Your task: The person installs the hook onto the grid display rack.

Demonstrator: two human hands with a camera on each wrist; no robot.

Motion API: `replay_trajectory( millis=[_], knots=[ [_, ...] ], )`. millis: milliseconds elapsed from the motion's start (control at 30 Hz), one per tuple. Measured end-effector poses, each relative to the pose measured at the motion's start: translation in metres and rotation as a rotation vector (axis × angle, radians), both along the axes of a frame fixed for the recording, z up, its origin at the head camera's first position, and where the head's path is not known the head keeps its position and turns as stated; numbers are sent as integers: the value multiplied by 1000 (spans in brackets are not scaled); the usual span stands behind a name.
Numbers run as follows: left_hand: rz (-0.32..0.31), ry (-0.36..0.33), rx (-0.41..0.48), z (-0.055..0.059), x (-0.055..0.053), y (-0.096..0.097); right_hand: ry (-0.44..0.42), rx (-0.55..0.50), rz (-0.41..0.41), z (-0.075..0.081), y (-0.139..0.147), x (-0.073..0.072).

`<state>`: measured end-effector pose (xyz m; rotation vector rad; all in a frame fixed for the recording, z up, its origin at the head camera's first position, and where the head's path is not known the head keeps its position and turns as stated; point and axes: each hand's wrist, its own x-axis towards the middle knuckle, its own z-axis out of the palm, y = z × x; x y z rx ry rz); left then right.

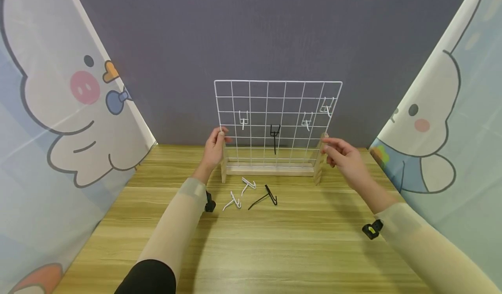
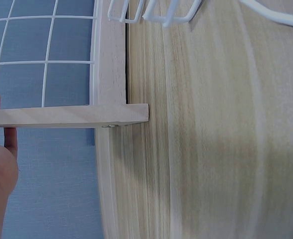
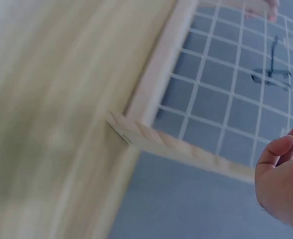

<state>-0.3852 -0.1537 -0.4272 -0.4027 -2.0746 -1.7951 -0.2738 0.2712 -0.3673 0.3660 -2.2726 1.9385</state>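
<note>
A white wire grid panel [image 1: 267,111] stands upright in a wooden stand [image 1: 270,170] on the table. My left hand [image 1: 214,148] grips the top of the stand's left post, thumb in front and fingers behind. By the top of the right post [image 1: 319,163] is my right hand [image 1: 345,157], fingers loosely bent; its fingertips are at the post, though contact is unclear. White hooks [image 1: 243,120] and a black hook [image 1: 275,133] hang on the grid. Loose in front lie two white hooks [image 1: 234,201] and a longer black hook [image 1: 269,194].
The wood-grain table [image 1: 274,250] extends toward me in front of the stand. A dark grey panel [image 1: 270,32] rises behind it. Cartoon-printed sheets [image 1: 47,111] flank the table on both sides.
</note>
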Motion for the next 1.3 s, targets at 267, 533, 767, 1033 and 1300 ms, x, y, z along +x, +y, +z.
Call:
replay_trajectory(
  millis=[267, 533, 767, 1033, 1300],
  knots=[
    [5, -6, -10, 4, 1, 1, -71, 65, 96, -38, -24, 9],
    [1, 9, 5, 5, -1, 1, -171, 161, 191, -64, -47, 9],
    [-3, -1, -9, 3, 2, 0, -265, 197, 251, -83, -62, 12],
    [-13, -2, -5, 2, 1, -1, -333, 218, 310, -100, -79, 12],
    [-2, -4, -2, 3, 3, 1, -374, 247, 349, -110, -91, 9]
  ],
)
